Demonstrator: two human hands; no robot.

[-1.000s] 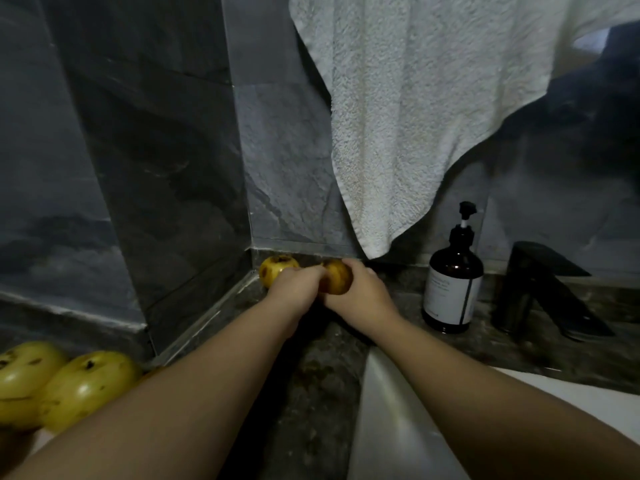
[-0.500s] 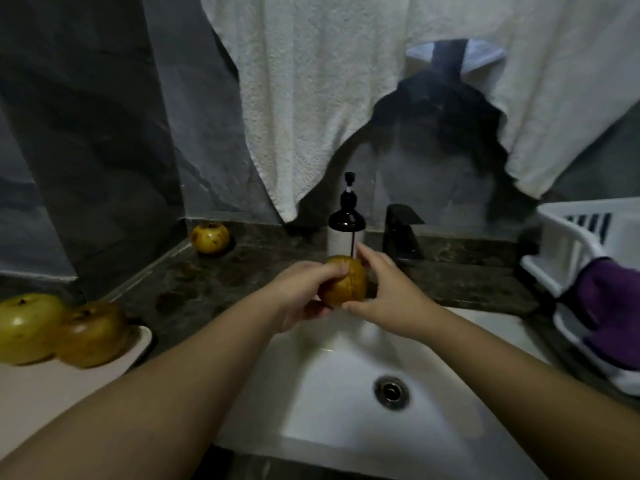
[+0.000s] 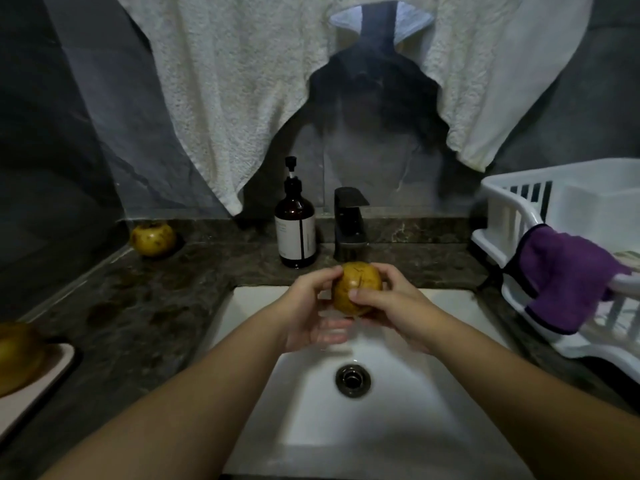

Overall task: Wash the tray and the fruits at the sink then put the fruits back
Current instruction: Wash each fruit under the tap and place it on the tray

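**Both hands on one fruit above the sink**

I have my left hand (image 3: 313, 308) and right hand (image 3: 389, 308) wrapped around a single yellow-brown fruit (image 3: 356, 289), fingers curled on its sides and the right thumb pressed across its front. I hold it over the back part of the white sink (image 3: 304, 420), just in front of the dark faucet (image 3: 349, 223) and above the drain (image 3: 352, 380). I cannot tell whether water is running.

A second fruit (image 3: 152, 239) sits in the far left corner of the dark stone counter (image 3: 145, 306), well apart from my hands. At the left edge, a pale tray (image 3: 41, 386) lies on the counter with another fruit (image 3: 17, 355) resting on it.

A brown pump bottle (image 3: 295, 230) stands just left of the faucet. To the right, a white dish rack (image 3: 519, 216) carries a purple cloth (image 3: 568, 282) draped over its rim. White towels (image 3: 242, 81) hang above.
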